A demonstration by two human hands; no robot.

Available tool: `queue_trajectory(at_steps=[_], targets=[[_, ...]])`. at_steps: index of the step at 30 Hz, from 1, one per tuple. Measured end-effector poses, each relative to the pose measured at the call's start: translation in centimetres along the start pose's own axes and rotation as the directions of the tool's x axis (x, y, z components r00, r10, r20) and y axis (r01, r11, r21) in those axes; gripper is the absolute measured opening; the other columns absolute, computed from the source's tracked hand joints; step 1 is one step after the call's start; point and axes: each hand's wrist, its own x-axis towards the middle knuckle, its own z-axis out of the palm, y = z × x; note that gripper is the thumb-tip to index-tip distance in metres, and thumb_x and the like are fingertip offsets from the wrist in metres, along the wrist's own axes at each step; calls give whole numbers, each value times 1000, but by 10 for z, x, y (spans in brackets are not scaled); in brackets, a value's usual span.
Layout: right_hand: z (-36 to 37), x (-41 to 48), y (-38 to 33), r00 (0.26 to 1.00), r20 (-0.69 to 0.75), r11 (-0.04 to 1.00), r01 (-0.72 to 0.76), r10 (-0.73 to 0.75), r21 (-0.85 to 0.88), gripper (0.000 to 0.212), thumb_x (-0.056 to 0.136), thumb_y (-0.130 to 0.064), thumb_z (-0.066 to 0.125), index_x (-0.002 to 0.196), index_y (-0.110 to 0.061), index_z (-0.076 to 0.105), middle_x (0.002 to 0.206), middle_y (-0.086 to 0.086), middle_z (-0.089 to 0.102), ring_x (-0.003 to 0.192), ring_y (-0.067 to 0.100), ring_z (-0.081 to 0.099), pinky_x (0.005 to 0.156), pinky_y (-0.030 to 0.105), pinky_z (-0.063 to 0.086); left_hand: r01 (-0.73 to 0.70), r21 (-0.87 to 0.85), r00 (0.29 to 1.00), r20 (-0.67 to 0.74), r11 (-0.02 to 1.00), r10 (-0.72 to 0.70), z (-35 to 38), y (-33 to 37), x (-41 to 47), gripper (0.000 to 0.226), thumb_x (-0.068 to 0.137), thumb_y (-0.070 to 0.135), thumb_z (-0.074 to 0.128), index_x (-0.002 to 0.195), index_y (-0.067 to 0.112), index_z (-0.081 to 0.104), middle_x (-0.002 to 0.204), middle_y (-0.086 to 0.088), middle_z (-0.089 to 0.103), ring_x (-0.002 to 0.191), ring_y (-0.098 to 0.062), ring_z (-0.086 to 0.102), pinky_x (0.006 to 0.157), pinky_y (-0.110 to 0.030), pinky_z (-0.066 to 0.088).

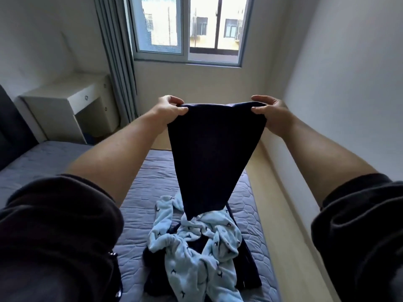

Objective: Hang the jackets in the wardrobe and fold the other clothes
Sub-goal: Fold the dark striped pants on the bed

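A dark navy garment (212,153) hangs in the air over the bed, stretched between both hands by its top edge. My left hand (169,109) pinches the top left corner between thumb and fingers. My right hand (269,112) pinches the top right corner the same way. The cloth narrows downward and its lower tip touches a pile on the mattress. In that pile lies a crumpled light blue fleece garment (196,253) with small dark figures, over other dark clothes (248,262).
The bed (144,188) has a grey quilted cover. A white desk (67,105) stands at the left wall beside a grey curtain (117,62). A window (189,29) is ahead. A strip of wooden floor (281,214) runs along the right wall.
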Motion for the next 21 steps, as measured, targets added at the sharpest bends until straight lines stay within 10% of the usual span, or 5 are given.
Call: queue_trajectory(at_steps=[6, 10, 13, 16, 21], targets=[[-4, -59, 105, 998, -39, 999, -50, 50, -1, 34, 86, 8, 57, 113, -11, 65, 106, 11, 65, 93, 20, 60, 91, 32, 49, 89, -7, 994, 63, 996, -88, 22, -97, -66, 29, 86, 10, 67, 114, 10, 58, 104, -4, 61, 80, -14, 55, 58, -19, 44], [4, -136, 243, 956, -55, 955, -292, 289, -52, 32, 87, 12, 54, 116, 0, 64, 102, 14, 63, 86, 25, 58, 83, 41, 50, 296, 83, 939, 157, 952, -306, 51, -228, -140, 31, 87, 4, 65, 117, 5, 58, 95, -8, 62, 72, -15, 55, 50, -12, 43], [12, -202, 348, 891, -48, 881, -453, 451, -135, 33, 86, 15, 55, 114, 2, 64, 103, 11, 64, 75, 8, 61, 72, 18, 50, 415, 174, 872, 204, 893, -445, 70, -331, -203, 30, 86, 0, 65, 116, 1, 60, 109, -9, 62, 95, -15, 55, 72, -16, 45], [20, -265, 434, 795, -22, 779, -599, 606, -187, 32, 85, 14, 56, 112, 0, 67, 99, 10, 66, 73, 9, 59, 61, 15, 49, 551, 253, 772, 208, 795, -601, 80, -419, -267, 26, 84, 0, 66, 110, 3, 63, 97, -8, 63, 77, -11, 55, 57, -11, 44], [28, -354, 524, 669, 78, 648, -675, 739, -352, 33, 84, 11, 60, 113, -4, 67, 111, 6, 65, 100, 13, 57, 80, 10, 45, 700, 390, 573, 192, 598, -797, 82, -521, -364, 22, 83, 5, 68, 105, 7, 65, 97, -10, 64, 83, -17, 57, 66, -21, 44]])
